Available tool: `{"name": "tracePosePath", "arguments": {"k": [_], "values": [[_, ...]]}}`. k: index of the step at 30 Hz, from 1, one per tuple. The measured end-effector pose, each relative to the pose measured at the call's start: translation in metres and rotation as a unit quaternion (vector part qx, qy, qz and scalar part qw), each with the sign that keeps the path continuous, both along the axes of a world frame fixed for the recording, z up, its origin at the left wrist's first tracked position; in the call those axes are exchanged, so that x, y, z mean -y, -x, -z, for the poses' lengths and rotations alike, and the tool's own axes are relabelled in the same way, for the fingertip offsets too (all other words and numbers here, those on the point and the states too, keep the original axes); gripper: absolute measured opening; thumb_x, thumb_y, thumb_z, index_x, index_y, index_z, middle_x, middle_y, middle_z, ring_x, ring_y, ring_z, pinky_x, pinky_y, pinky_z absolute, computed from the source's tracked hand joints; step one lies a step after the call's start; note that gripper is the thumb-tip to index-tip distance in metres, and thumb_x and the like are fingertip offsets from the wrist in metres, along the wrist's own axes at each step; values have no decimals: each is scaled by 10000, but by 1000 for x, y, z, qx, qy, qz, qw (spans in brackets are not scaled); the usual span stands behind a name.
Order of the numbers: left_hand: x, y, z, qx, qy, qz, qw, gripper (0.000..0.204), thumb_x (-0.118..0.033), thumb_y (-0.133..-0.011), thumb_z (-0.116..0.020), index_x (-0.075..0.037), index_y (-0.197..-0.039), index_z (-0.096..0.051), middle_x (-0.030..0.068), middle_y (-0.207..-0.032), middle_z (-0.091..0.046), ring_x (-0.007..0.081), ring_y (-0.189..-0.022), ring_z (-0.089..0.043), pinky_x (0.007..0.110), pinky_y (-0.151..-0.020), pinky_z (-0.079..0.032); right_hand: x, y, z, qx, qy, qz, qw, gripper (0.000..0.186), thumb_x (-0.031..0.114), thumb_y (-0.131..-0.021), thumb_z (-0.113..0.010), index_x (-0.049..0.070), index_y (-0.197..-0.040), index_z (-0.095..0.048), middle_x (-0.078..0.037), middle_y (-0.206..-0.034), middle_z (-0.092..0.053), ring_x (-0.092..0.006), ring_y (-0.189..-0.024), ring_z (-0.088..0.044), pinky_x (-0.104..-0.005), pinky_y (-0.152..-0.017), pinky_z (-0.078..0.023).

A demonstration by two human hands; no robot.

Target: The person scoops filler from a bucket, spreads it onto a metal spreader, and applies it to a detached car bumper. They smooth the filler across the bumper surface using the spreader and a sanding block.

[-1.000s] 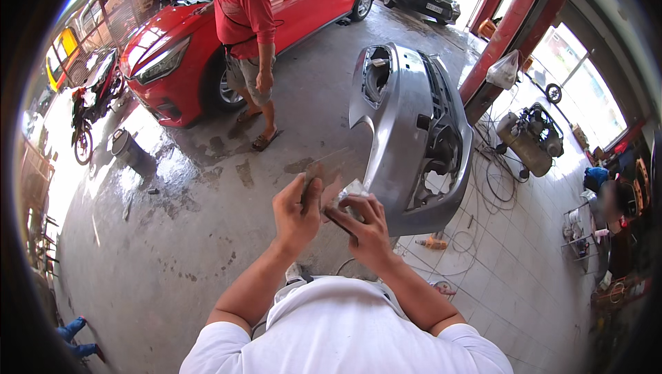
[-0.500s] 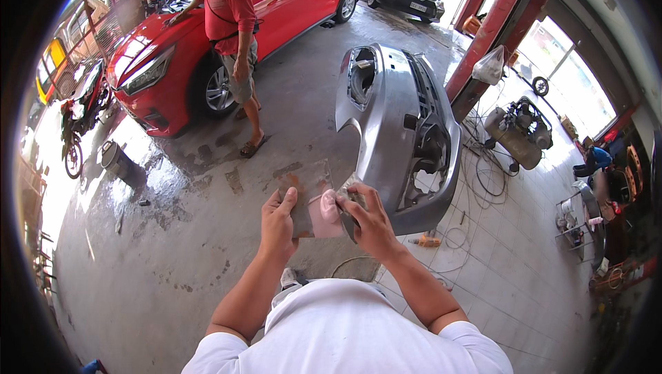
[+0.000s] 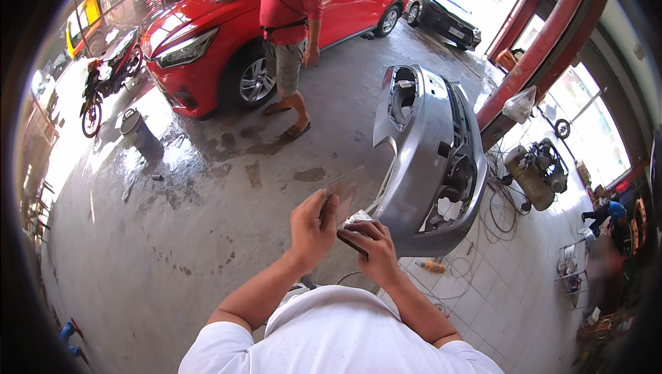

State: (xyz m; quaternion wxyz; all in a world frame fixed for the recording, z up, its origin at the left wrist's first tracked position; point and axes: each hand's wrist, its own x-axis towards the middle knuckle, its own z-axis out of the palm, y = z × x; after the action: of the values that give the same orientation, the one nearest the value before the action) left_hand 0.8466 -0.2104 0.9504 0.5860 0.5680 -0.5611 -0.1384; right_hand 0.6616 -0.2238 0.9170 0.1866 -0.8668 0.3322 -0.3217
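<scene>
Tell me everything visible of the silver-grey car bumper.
The car bumper is a curved, glossy, silver, plastic-looking shell, detached from any car. It has openings toward both ends and dark slots between. It stretches away, ahead on the right. The right hand is near, apparently not touching it. What supports it is hidden.

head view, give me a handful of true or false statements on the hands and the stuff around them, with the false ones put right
1. The left hand grips a thin flat sheet. True.
2. The right hand is empty. False: it holds a dark-edged piece.
3. A grey bumper lies ahead and to the right of both hands. True.
4. The car beside the person in a red shirt is white. False: it is a red car.
5. The bucket stands right of the bumper. False: it stands to the left.
</scene>
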Motion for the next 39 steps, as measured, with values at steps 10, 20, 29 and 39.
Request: {"name": "tracePosePath", "arguments": {"k": [10,20,29,39], "values": [[12,-78,22,-573,-73,56,814,177,-167,-1087,-594,-7,-1108,-667,79,-1010,-714,151,-878,-659,324,-770,-547,-5,-81,-31,162,46,-114,979,855,-260,-709,-607,122,-1456,-440,-235,-1411,-427,-454,-1351,-514,-550,-1111,-499],[36,-111,53,-463,-22,65,883,277,-202,-1100,-598,22,-1246,-667,66,-1142,-716,116,-983,-623,271,-912,-486,36,-77,10,165,-203,19,965,601,-149,-882,-563,25,-1432,-395,-178,-1290,-569,-313,-1269,-586,-406,-1079,-465],[134,-96,55,-487,-29,58,871,283,-210,-1098,-611,34,-1231,-664,52,-1106,-715,102,-974,-606,264,-887,-477,122,-82,64,24,-178,-6,984,643,-193,-831,-490,35,-1397,-286,-211,-1388,-408,-382,-1282,-538,-389,-1088,-445],[267,-45,30,17,-46,149,988,102,-82,-1034,-645,15,-1005,-656,138,-831,-690,186,-718,-587,329,-671,-491,283,-29,-15,-4,66,123,990,627,-70,-675,-764,186,-1248,-762,-34,-1260,-683,-287,-1242,-590,-443,-1075,-450]]}}
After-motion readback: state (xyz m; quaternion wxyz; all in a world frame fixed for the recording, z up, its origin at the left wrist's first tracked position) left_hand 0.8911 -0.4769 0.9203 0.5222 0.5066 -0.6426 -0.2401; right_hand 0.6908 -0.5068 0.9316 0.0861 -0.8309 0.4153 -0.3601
